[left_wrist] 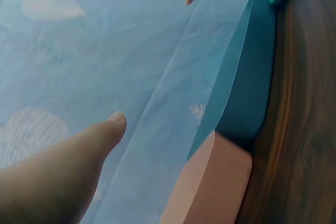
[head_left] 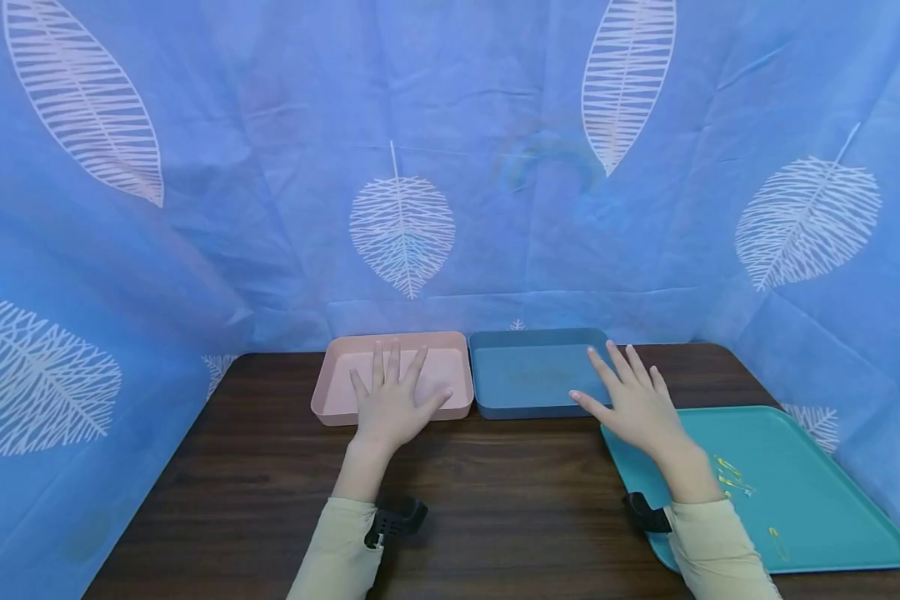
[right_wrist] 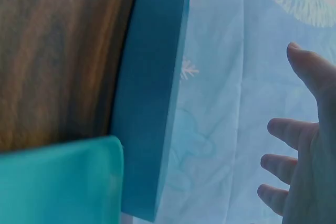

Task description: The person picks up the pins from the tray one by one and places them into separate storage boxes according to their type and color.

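With fingers spread and palm down, my left hand (head_left: 392, 408) hovers over the near side of a pink tray (head_left: 337, 392); it holds nothing. My right hand (head_left: 637, 408), fingers also spread, is raised above the gap between the blue tray (head_left: 532, 367) and the larger teal tray (head_left: 817, 483). Several small yellow safety pins (head_left: 731, 482) lie on the teal tray beside the right wrist, with another pin (head_left: 777, 542) nearer its front. In the left wrist view the left thumb (left_wrist: 100, 140) sticks out above the tray rims. The right wrist view has the right fingers (right_wrist: 281, 167) bare.
All three trays stand on a dark wooden table (head_left: 495, 508). The pink and blue trays sit side by side at its back edge. A blue cloth (head_left: 495, 233) with white leaf prints hangs behind and at both sides.
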### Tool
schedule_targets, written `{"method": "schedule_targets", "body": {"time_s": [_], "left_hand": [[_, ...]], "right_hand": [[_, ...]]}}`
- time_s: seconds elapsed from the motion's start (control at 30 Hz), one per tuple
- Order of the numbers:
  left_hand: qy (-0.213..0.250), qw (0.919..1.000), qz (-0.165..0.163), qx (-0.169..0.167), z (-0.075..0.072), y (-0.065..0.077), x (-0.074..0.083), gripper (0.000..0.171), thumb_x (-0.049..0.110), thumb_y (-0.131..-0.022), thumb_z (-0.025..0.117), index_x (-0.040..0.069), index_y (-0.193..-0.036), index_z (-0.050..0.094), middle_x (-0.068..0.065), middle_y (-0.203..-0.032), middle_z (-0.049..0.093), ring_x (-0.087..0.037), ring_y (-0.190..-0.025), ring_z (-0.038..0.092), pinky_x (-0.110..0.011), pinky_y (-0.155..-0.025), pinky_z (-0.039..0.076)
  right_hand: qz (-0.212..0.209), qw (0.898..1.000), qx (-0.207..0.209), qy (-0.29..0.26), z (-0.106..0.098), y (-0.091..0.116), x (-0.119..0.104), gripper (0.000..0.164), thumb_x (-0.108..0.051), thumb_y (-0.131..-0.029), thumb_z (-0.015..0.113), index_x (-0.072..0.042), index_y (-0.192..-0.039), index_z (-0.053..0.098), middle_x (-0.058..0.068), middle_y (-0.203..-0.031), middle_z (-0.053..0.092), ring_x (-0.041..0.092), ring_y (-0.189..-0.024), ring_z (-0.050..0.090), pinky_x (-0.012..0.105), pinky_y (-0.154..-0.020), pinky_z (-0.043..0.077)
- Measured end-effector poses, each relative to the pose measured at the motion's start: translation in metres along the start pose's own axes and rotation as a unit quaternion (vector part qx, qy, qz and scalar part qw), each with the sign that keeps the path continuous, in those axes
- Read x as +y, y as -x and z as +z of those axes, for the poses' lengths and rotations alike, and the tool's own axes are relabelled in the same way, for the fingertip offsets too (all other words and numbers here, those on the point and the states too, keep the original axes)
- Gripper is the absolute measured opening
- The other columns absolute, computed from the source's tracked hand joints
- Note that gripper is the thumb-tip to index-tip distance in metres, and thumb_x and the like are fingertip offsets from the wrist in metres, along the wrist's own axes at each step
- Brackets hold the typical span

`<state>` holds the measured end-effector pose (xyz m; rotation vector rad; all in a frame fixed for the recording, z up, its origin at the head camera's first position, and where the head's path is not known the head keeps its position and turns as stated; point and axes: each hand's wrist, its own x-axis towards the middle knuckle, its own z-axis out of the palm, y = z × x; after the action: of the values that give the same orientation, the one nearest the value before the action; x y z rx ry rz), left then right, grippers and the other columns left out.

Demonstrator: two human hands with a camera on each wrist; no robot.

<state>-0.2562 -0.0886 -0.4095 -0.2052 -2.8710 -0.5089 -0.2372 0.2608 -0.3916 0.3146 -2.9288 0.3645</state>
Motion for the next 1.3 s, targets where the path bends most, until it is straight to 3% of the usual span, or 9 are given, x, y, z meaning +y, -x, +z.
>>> {"method": "schedule_targets", "body": {"time_s": [0.23, 0.4, 0.67, 0.87, 1.13, 1.3], "left_hand": [[-0.014, 0.9984, 0.055, 0.009, 0.001, 0.007, 0.028, 0.082, 0.075, -0.086, 0.043, 0.036, -0.155, 0.023, -0.005, -0.166, 0.006, -0.032, -0.154, -0.003, -0.073, -0.113, 0.001], [-0.029, 0.9944, 0.101, 0.001, 0.007, 0.015, 0.053, 0.082, 0.078, -0.086, 0.038, 0.04, -0.156, 0.015, -0.002, -0.166, 0.002, -0.028, -0.154, -0.006, -0.072, -0.114, 0.001], [-0.06, 0.9794, 0.193, 0.001, 0.025, 0.035, 0.093, 0.079, 0.079, -0.088, 0.032, 0.043, -0.155, 0.008, -0.001, -0.166, 0.003, -0.025, -0.154, -0.008, -0.07, -0.115, 0.009], [-0.08, 0.967, 0.242, -0.003, 0.038, 0.049, 0.111, 0.078, 0.079, -0.089, 0.028, 0.043, -0.155, 0.006, 0.0, -0.166, 0.005, -0.024, -0.154, -0.006, -0.068, -0.116, 0.013], [-0.091, 0.9525, 0.288, -0.042, 0.059, 0.065, 0.128, 0.077, 0.08, -0.088, 0.024, 0.046, -0.154, 0.001, 0.003, -0.166, 0.001, -0.022, -0.154, -0.01, -0.067, -0.117, 0.01], [-0.087, 0.939, 0.319, -0.093, 0.069, 0.076, 0.142, 0.077, 0.08, -0.089, 0.024, 0.046, -0.154, 0.0, 0.005, -0.166, -0.006, -0.019, -0.152, -0.016, -0.066, -0.118, 0.009]], "right_hand": [[0.007, 1.0, 0.018, -0.005, -0.014, 0.004, 0.009, 0.085, -0.06, -0.094, 0.05, -0.016, -0.158, 0.015, 0.022, -0.163, 0.009, 0.045, -0.15, 0.001, 0.074, -0.111, 0.005], [0.014, 0.999, 0.029, -0.012, -0.021, 0.009, 0.017, 0.086, -0.063, -0.094, 0.047, -0.018, -0.158, 0.012, 0.022, -0.163, 0.006, 0.046, -0.15, -0.003, 0.074, -0.111, 0.003], [0.023, 0.999, 0.045, -0.007, -0.03, 0.022, 0.032, 0.086, -0.062, -0.094, 0.047, -0.016, -0.158, 0.014, 0.022, -0.163, 0.005, 0.045, -0.15, -0.004, 0.074, -0.11, 0.002], [0.023, 0.998, 0.056, 0.002, -0.027, 0.035, 0.048, 0.084, -0.058, -0.094, 0.05, -0.018, -0.158, 0.012, 0.023, -0.163, 0.007, 0.045, -0.15, -0.004, 0.074, -0.11, 0.002], [0.035, 0.997, 0.059, 0.021, -0.022, 0.052, 0.072, 0.086, -0.058, -0.094, 0.051, -0.02, -0.158, 0.009, 0.023, -0.163, 0.005, 0.043, -0.15, -0.008, 0.074, -0.111, -0.001], [0.032, 0.997, 0.058, 0.029, -0.02, 0.062, 0.085, 0.087, -0.057, -0.094, 0.052, -0.019, -0.158, 0.009, 0.023, -0.163, 0.004, 0.043, -0.15, -0.008, 0.076, -0.109, 0.001]]}}
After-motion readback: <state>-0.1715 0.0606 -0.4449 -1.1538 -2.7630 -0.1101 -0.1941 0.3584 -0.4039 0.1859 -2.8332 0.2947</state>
